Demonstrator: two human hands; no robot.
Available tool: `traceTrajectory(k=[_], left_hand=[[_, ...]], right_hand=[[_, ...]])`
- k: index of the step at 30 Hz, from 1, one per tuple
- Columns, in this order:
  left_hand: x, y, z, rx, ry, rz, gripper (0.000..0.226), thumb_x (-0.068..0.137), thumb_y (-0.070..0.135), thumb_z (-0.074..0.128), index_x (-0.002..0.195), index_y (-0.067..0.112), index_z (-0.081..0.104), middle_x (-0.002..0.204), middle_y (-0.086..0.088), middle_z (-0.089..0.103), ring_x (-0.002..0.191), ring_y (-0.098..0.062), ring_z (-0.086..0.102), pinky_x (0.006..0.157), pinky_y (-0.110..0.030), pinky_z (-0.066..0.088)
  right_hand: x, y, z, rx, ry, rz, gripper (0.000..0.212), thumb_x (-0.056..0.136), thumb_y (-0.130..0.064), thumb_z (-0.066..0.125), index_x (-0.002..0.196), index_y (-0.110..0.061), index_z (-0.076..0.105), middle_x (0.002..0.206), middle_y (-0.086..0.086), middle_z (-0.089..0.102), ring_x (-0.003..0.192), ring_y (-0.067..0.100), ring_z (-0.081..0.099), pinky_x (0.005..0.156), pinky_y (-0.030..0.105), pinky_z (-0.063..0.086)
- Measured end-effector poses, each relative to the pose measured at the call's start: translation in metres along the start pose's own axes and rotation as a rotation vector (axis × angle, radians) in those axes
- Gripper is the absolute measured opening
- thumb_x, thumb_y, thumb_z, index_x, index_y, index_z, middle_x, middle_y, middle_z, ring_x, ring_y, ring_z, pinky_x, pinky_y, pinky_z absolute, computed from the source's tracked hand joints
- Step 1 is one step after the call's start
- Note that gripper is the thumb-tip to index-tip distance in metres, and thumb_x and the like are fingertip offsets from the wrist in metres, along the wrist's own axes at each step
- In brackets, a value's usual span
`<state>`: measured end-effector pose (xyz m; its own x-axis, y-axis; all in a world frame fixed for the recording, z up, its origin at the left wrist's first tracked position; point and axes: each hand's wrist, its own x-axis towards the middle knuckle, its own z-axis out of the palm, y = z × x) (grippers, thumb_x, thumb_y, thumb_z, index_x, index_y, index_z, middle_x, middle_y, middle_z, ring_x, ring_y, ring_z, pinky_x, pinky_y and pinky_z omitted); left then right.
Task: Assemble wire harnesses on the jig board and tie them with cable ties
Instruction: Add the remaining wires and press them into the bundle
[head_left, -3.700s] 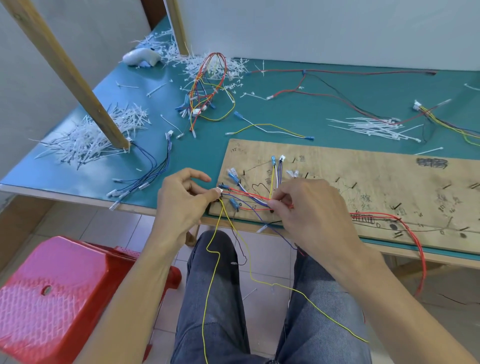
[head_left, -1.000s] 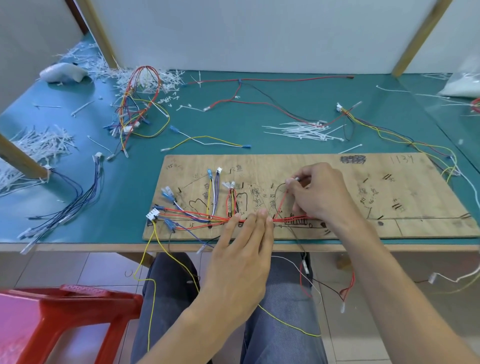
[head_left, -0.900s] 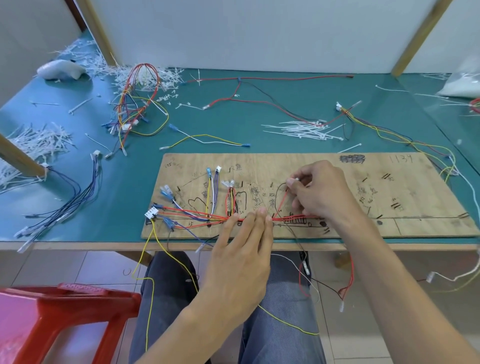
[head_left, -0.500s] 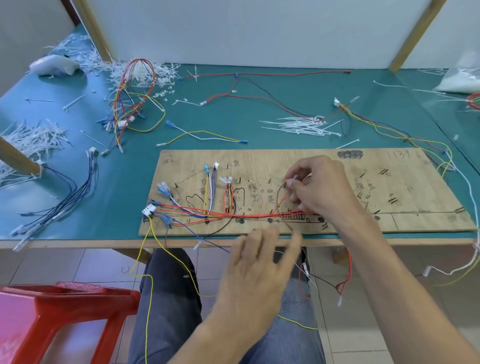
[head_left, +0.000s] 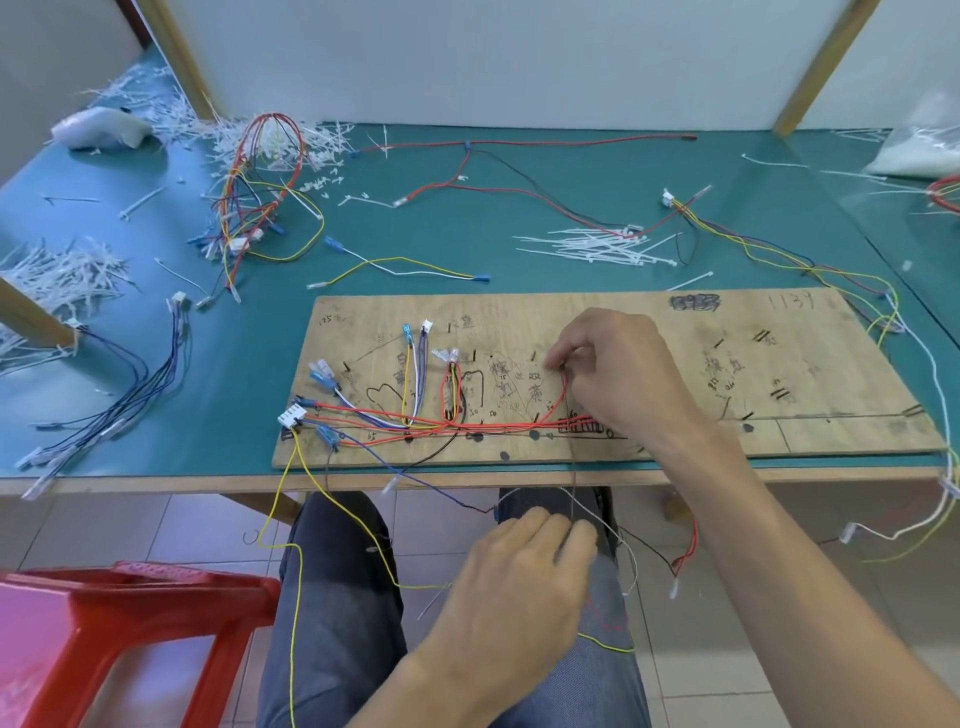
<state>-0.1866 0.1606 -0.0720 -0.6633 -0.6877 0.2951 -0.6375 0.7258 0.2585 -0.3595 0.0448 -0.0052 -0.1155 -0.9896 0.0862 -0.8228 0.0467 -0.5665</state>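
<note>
Down at your lap, below the surface's front edge, your left grip (head_left: 519, 582) is curled among loose wire tails (head_left: 626, 551) hanging off the jig board (head_left: 831, 374). A thin grey wire (head_left: 573, 493) drops straight into its fingers, but whether they pinch it cannot be told. A tug here could drag laid wires off the pegs (head_left: 533, 356) or snag the yellow tail (head_left: 426, 587) crossing your thigh.

Up on the board, your right grip (head_left: 618, 374) pinches the end of a red wire (head_left: 565, 395), thumb and forefinger pressed together. If that pinch slips, the red loop will likely spring off its route.

The harness (head_left: 467, 427), a red bundle with blue and yellow branches, lies along the board's near edge. No tie shows on it, so it can splay.

Farther back on the green surface (head_left: 249, 364), the cable ties (head_left: 597, 244) lie well apart from both grips. Reaching them means letting go of something.
</note>
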Motion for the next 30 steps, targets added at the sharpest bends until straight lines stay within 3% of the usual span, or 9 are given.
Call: traceTrajectory(k=[3,5,6,11,13,16,17,23,30], left_hand=[[-0.010,-0.010,-0.005,-0.055,0.085,-0.029,0.005,0.096,0.014,0.067,0.092,0.016,0.066,0.081,0.004,0.059,0.072,-0.021,0.055,0.060,-0.036,0.051],[-0.017,-0.019,-0.012,-0.114,0.154,-0.066,0.012,0.104,0.017,0.058,0.097,0.015,0.067,0.084,0.004,0.063,0.073,-0.021,0.059,0.062,-0.038,0.053],[-0.019,-0.023,-0.015,-0.154,0.193,-0.087,0.013,0.105,0.018,0.056,0.100,0.016,0.067,0.085,0.004,0.064,0.074,-0.019,0.060,0.063,-0.036,0.053],[-0.027,-0.039,-0.025,-0.302,0.283,-0.176,0.013,0.106,0.025,0.052,0.106,0.021,0.064,0.090,0.014,0.067,0.075,-0.006,0.059,0.065,-0.025,0.049],[-0.031,-0.042,-0.024,-0.377,0.267,-0.240,0.015,0.108,0.031,0.051,0.107,0.026,0.065,0.090,0.017,0.068,0.074,-0.003,0.059,0.065,-0.027,0.050],[-0.036,-0.043,-0.022,-0.484,0.239,-0.306,0.017,0.110,0.041,0.046,0.111,0.035,0.062,0.088,0.016,0.070,0.073,-0.006,0.064,0.066,-0.031,0.052],[-0.036,-0.042,-0.022,-0.505,0.238,-0.309,0.016,0.110,0.041,0.046,0.111,0.036,0.061,0.088,0.016,0.071,0.073,-0.006,0.065,0.066,-0.031,0.052],[-0.034,-0.041,-0.021,-0.566,0.232,-0.327,0.012,0.108,0.037,0.051,0.112,0.038,0.062,0.096,0.023,0.073,0.078,-0.003,0.068,0.069,-0.024,0.053],[-0.032,-0.038,-0.018,-0.596,0.206,-0.326,0.014,0.109,0.040,0.050,0.114,0.038,0.063,0.102,0.025,0.072,0.081,-0.005,0.069,0.071,-0.026,0.055]], right_hand=[[-0.004,0.003,0.002,-0.024,0.014,-0.081,0.033,0.084,0.006,0.060,0.085,-0.018,0.082,0.100,-0.006,0.074,0.088,0.012,0.066,0.085,0.034,0.058],[-0.006,0.007,0.004,-0.013,0.022,-0.107,0.030,0.086,0.006,0.063,0.087,-0.017,0.082,0.100,-0.007,0.073,0.082,0.008,0.064,0.081,0.017,0.053],[-0.007,0.010,0.004,0.005,0.031,-0.106,0.028,0.087,0.006,0.067,0.089,-0.017,0.082,0.099,-0.006,0.072,0.079,0.006,0.063,0.078,0.010,0.050],[0.001,0.013,0.001,0.080,0.051,-0.029,0.027,0.089,0.009,0.072,0.100,-0.014,0.082,0.086,-0.006,0.072,0.072,-0.004,0.064,0.068,0.001,0.043],[0.005,0.011,-0.002,0.052,-0.013,-0.028,0.033,0.089,0.010,0.072,0.108,-0.016,0.081,0.090,-0.004,0.072,0.080,0.001,0.066,0.074,0.003,0.045],[0.007,0.011,-0.008,0.034,-0.092,-0.029,0.034,0.088,0.011,0.073,0.107,-0.017,0.081,0.088,-0.002,0.072,0.081,0.008,0.068,0.084,0.024,0.057],[0.008,0.011,-0.011,0.032,-0.107,-0.032,0.033,0.087,0.011,0.073,0.104,-0.016,0.082,0.086,-0.001,0.072,0.080,0.008,0.068,0.083,0.025,0.058],[0.028,0.014,-0.020,-0.050,-0.202,-0.088,0.029,0.082,0.012,0.077,0.088,-0.016,0.079,0.081,-0.001,0.074,0.078,0.008,0.067,0.065,0.009,0.048],[0.037,0.014,-0.016,-0.067,-0.185,-0.125,0.033,0.079,0.014,0.078,0.084,-0.019,0.081,0.075,-0.006,0.074,0.073,-0.002,0.066,0.063,0.004,0.045]])
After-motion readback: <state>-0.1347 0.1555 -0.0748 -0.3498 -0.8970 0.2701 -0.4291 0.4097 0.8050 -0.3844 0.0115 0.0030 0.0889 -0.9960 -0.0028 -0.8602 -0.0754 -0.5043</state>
